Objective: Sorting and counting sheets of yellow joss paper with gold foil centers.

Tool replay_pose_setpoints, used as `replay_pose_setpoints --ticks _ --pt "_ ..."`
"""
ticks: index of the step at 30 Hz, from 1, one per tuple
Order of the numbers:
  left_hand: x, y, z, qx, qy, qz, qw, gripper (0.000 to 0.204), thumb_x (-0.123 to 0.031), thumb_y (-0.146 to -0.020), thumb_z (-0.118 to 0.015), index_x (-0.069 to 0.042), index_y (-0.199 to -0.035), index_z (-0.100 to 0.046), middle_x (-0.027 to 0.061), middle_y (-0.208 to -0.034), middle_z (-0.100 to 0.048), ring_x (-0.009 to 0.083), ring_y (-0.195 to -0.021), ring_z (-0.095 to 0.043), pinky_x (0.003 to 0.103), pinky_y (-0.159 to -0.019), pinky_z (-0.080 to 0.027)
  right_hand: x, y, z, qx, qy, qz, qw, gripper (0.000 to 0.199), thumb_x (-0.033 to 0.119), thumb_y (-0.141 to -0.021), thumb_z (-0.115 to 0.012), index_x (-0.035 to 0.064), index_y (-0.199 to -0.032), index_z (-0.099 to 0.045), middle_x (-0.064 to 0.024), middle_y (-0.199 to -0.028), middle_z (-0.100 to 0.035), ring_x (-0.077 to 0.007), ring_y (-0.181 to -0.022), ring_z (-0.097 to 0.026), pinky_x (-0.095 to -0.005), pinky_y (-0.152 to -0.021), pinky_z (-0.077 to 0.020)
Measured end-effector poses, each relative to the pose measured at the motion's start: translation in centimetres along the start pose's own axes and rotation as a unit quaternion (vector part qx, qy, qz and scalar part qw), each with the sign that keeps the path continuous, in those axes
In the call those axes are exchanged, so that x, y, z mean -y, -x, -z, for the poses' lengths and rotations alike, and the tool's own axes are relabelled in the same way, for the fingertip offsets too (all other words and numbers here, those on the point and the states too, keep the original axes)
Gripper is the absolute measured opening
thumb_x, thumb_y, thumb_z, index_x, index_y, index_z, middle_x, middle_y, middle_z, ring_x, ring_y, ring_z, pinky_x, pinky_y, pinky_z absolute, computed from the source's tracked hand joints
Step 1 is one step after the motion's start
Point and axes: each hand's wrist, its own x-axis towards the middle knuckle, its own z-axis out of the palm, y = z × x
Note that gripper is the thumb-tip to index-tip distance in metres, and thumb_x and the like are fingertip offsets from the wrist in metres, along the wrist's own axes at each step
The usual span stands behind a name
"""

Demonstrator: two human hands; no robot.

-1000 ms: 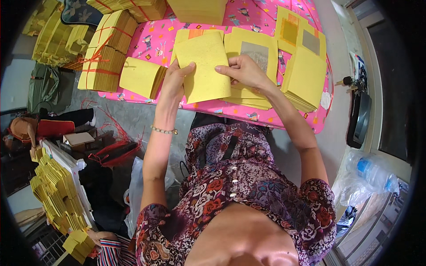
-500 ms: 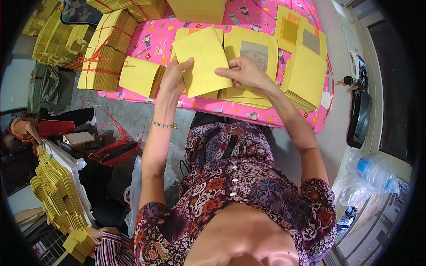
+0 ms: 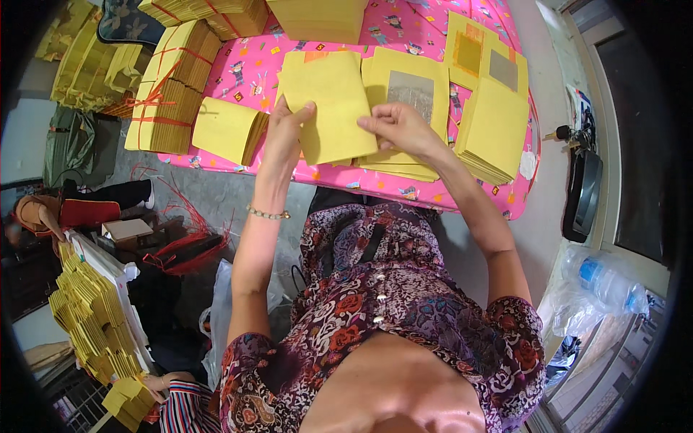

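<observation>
A folded sheet of yellow paper (image 3: pixel 333 108) is held up between my hands over the near edge of the pink table. My left hand (image 3: pixel 289 123) grips its left edge, thumb on top and fingers underneath. At its right edge, the thumb and fingers of my right hand (image 3: pixel 397 128) pinch the paper. Just right of it lies a stack of yellow sheets with a silver-grey square (image 3: pixel 411 92), partly behind my right hand. Beneath the held paper, more yellow sheets show only at their edges.
Tied yellow bundles (image 3: pixel 162 108) stand at the table's left, beside a small folded stack (image 3: pixel 227 130). A tall yellow stack (image 3: pixel 498 130) lies on the right of the pink tablecloth (image 3: pixel 242 72). Red strings (image 3: pixel 191 224) lie on the floor. A person in a striped sleeve (image 3: pixel 184 408) handles yellow paper at lower left.
The yellow paper has come down and turned to lie straighter over the sheets below. My right hand has shifted slightly, still at its right edge.
</observation>
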Motion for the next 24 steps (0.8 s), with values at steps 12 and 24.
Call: replay_pose_setpoints --ticks 12,24 --pt "-0.7 3.1 -0.2 0.071 -0.049 0.050 0.995 0.045 0.001 -0.087 -0.052 -0.001 -0.130 -0.040 0.0111 -0.120 -0.056 0.0170 -0.107 -0.055 0.031 -0.091 -0.044 1.2 -1.5 1.9 -0.088 -0.071 0.058 0.992 0.032 0.039 -0.088 -0.060 0.0088 -0.077 -0.062 0.0011 -0.072 -0.063 -0.0042 -0.063 -0.057 -0.0185 -0.059 -0.0461" --pt "-2.4 1.7 4.8 -0.061 -0.001 -0.003 0.998 0.039 -0.001 -0.090 -0.050 0.001 -0.127 -0.040 0.0120 -0.119 -0.056 0.0198 -0.104 -0.057 0.032 -0.089 -0.047 2.2 -1.2 -1.5 0.044 -0.045 0.092 0.994 0.036 0.030 -0.087 -0.063 0.0025 -0.110 -0.058 -0.0010 -0.092 -0.060 -0.0078 -0.080 -0.056 -0.0224 -0.069 -0.0470"
